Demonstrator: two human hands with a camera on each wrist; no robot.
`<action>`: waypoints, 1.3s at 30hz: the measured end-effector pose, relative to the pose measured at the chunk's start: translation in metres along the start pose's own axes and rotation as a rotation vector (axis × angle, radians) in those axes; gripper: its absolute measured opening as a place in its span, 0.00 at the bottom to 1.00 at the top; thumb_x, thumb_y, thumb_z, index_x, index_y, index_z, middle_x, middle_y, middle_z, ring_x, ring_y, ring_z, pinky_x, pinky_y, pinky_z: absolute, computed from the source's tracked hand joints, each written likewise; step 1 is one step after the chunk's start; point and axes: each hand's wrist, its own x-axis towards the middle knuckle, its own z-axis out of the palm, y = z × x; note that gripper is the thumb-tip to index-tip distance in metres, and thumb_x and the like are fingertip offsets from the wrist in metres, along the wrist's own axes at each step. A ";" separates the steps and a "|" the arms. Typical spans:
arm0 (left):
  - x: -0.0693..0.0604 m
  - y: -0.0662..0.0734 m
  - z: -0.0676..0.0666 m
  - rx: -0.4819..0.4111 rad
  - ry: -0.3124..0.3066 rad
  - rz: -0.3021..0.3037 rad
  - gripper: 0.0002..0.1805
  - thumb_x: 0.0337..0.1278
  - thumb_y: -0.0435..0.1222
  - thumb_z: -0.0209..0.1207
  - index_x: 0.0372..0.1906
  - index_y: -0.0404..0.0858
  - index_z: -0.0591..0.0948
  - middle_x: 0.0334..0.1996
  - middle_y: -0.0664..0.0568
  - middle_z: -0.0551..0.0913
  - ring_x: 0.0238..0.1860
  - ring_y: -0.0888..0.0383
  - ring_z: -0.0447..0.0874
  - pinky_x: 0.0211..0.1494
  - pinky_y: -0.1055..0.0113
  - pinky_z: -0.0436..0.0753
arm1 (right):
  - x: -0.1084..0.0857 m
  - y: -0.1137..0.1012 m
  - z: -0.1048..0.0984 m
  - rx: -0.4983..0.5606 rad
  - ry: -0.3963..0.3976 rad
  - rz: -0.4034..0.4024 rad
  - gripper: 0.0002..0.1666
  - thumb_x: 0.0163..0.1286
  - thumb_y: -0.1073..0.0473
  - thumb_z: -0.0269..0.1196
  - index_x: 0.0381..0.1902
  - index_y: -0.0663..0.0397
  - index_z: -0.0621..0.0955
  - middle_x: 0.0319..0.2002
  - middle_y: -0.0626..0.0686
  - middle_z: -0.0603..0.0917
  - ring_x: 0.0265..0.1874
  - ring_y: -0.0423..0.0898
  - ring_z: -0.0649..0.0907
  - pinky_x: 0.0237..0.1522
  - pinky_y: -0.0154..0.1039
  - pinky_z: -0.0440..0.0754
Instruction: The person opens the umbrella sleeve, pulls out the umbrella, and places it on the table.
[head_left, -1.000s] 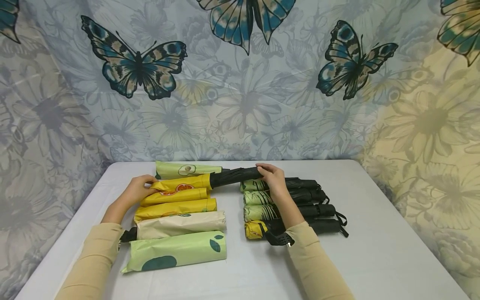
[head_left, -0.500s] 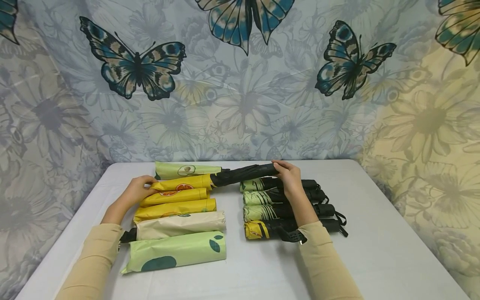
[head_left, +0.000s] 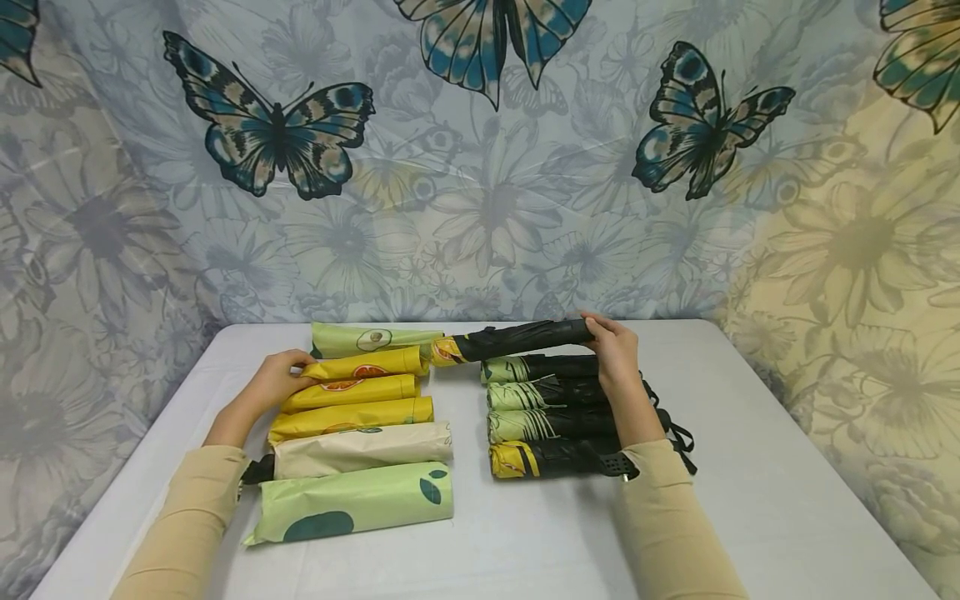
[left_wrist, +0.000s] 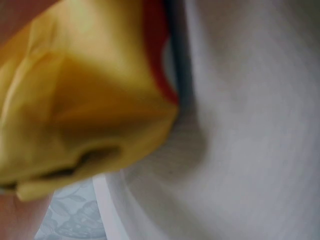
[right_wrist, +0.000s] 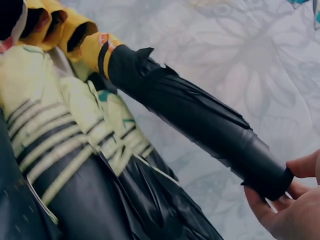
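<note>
My left hand [head_left: 272, 390] pinches the far-left end of a yellow umbrella sleeve [head_left: 367, 365] with an orange-slice print. In the left wrist view, the yellow sleeve [left_wrist: 90, 100] is large and blurred. My right hand [head_left: 621, 362] grips the handle end of a folded black umbrella [head_left: 525, 337] with a yellow tip. That umbrella slants up to the right, above the table. Its yellow tip is at the sleeve's mouth; I cannot tell whether it is fully clear. In the right wrist view, thumb and fingers [right_wrist: 305, 165] hold the smooth black end of the umbrella [right_wrist: 185, 112].
Several more sleeves lie on the left: two yellow, a cream one [head_left: 360, 452], a light green one [head_left: 360, 504] and an avocado-print one [head_left: 375, 339] behind. On the right, several folded black umbrellas [head_left: 577, 422] lie in a row. A white table [head_left: 765, 500] carries everything.
My right hand has moved rightward with the umbrella, and more of it shows, now including its yellow tip at the sleeve's mouth. My left hand has stayed on the sleeve's end.
</note>
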 end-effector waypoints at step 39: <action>0.000 -0.002 0.002 0.007 0.015 0.018 0.12 0.60 0.28 0.61 0.48 0.26 0.81 0.51 0.31 0.80 0.55 0.32 0.77 0.55 0.45 0.83 | 0.025 0.011 -0.053 -0.119 0.035 0.015 0.25 0.77 0.58 0.51 0.66 0.67 0.71 0.69 0.62 0.69 0.33 0.28 0.81 0.45 0.23 0.80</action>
